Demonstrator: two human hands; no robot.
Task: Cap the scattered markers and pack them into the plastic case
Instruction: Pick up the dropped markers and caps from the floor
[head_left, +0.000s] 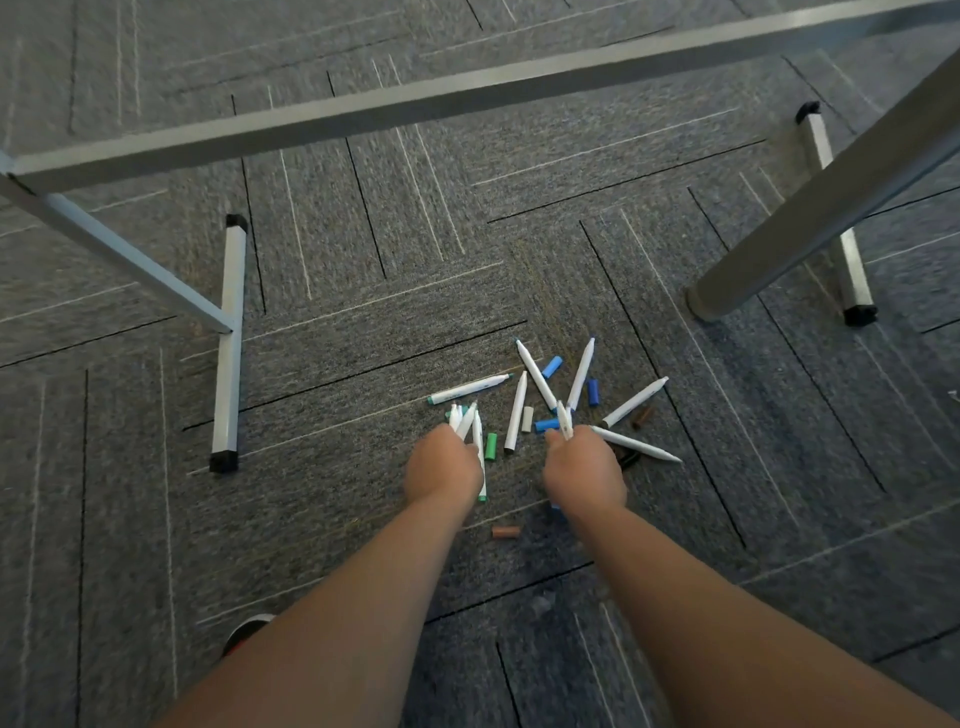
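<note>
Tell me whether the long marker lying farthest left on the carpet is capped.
Uncapped. The marker shows a bare thin nib at its right end, and a loose green cap lies apart from it.

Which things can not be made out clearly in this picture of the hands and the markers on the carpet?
Head view only:
- Fingers: hidden under the backs of the left hand and right hand, so how many markers each grips is uncertain.
- Dark cap: partly covered by the right hand.
- Plastic case: not in the frame.
- Shoe: partly hidden by the left forearm.
- Print on the teal marker: too small.
</note>
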